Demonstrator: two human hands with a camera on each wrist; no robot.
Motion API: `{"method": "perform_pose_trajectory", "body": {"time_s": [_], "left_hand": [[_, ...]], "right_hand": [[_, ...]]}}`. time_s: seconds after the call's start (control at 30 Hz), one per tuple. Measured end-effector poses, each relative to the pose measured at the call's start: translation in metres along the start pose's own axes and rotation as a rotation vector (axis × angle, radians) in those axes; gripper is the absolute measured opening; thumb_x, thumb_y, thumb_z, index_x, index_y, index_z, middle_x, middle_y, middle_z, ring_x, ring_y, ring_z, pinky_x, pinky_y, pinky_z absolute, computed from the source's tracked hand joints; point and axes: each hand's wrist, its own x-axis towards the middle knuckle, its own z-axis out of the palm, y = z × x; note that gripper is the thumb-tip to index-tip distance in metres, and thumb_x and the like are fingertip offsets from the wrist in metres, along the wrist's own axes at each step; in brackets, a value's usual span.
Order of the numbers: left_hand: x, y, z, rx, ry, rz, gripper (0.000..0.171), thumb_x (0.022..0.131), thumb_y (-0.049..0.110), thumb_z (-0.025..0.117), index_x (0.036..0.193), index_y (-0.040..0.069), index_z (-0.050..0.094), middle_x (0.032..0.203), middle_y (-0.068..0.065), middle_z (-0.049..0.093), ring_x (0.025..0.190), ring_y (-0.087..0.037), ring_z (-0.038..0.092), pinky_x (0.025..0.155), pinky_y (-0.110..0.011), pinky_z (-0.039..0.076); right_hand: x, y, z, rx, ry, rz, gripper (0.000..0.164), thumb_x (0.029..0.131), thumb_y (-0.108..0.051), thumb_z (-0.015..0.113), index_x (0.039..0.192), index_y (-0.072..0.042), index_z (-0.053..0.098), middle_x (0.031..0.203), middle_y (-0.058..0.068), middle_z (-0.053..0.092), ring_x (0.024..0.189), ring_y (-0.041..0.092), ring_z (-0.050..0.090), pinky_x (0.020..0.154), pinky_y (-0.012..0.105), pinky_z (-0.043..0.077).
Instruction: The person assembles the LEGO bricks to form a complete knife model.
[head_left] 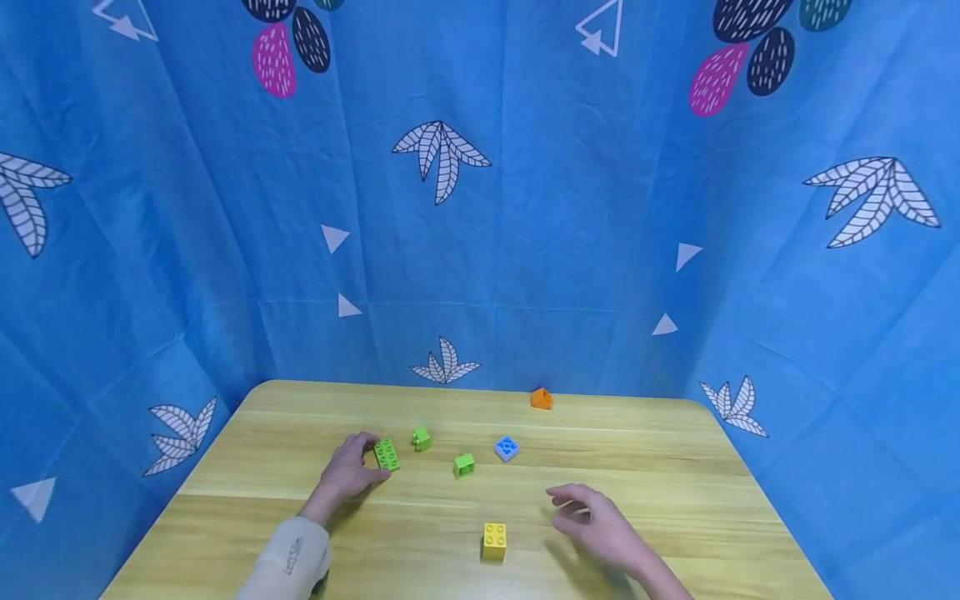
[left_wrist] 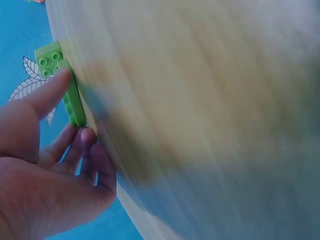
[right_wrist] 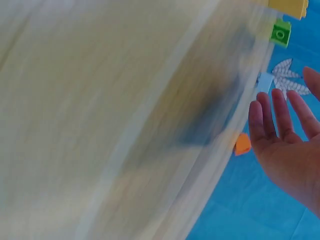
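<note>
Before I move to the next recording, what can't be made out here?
Left wrist: part of the green eight-stud brick, hidden by the left hand.
Left wrist: wooden tabletop, grain blurred.
Right wrist: part of the yellow four-stud brick, cut off by the top edge.

The left hand (left_wrist: 57, 190) pinches a long green brick (left_wrist: 75, 104) near another green block (left_wrist: 49, 53).

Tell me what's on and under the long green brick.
The long green brick has two rows of studs, nothing stacked on them. The left hand pinches it; whatever's underneath is hidden.
</note>
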Motion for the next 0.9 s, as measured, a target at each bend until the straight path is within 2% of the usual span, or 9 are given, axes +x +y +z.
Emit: {"method": "perform_pose_trajectory", "body": {"time_s": [0.13,0.27,0.43,0.57,0.73,0.9], "left_hand": [[-0.001,-0.001,0.001,-0.025,0.003,-0.006,0.059,0.087,0.015,0.083,0.135,-0.003,0.055,0.13,-0.02,0.058,0.112,-0.035,0.06,0.095,-0.053,0.054],[-0.005,0.003,0.002,-0.065,-0.001,-0.014,0.059,0.087,0.016,0.083,0.136,-0.001,0.055,0.129,-0.018,0.057,0.112,-0.035,0.061,0.096,-0.052,0.056],[-0.013,0.015,0.002,-0.127,-0.016,0.007,0.059,0.086,0.018,0.085,0.135,0.001,0.056,0.127,-0.016,0.058,0.109,-0.033,0.06,0.092,-0.05,0.057],[-0.021,0.022,0.003,-0.138,-0.027,0.023,0.059,0.085,0.02,0.085,0.135,0.003,0.057,0.129,-0.012,0.058,0.11,-0.029,0.059,0.09,-0.045,0.057],[-0.034,0.034,0.006,-0.156,-0.056,0.048,0.061,0.084,0.02,0.086,0.135,0.004,0.057,0.133,-0.009,0.057,0.112,-0.026,0.058,0.086,-0.038,0.056],[-0.047,0.05,0.012,-0.186,-0.104,0.122,0.062,0.082,0.02,0.087,0.134,0.003,0.058,0.132,-0.009,0.057,0.11,-0.025,0.059,0.083,-0.033,0.055]], "right_hand": [[-0.003,0.004,-0.008,0.004,0.043,0.017,0.042,0.095,-0.013,0.073,0.134,0.0,0.063,0.127,0.017,0.068,0.114,0.037,0.066,0.097,0.044,0.058],[-0.005,0.008,-0.013,0.008,0.051,0.03,0.043,0.096,-0.013,0.073,0.135,0.0,0.062,0.128,0.017,0.067,0.116,0.037,0.065,0.099,0.049,0.057],[-0.006,0.013,-0.017,0.004,0.057,0.066,0.043,0.096,-0.015,0.073,0.136,-0.002,0.063,0.128,0.015,0.067,0.118,0.036,0.064,0.101,0.05,0.056],[-0.007,0.016,-0.017,0.009,0.061,0.074,0.043,0.096,-0.015,0.074,0.135,-0.003,0.063,0.127,0.014,0.068,0.118,0.036,0.064,0.102,0.05,0.055],[-0.008,0.013,-0.007,0.04,0.008,0.014,0.042,0.096,-0.015,0.073,0.134,0.0,0.063,0.128,0.017,0.067,0.116,0.038,0.065,0.1,0.048,0.057],[-0.005,0.0,0.015,0.084,-0.061,-0.021,0.042,0.095,-0.016,0.075,0.132,-0.002,0.064,0.128,0.016,0.068,0.114,0.037,0.065,0.097,0.038,0.059]]}}
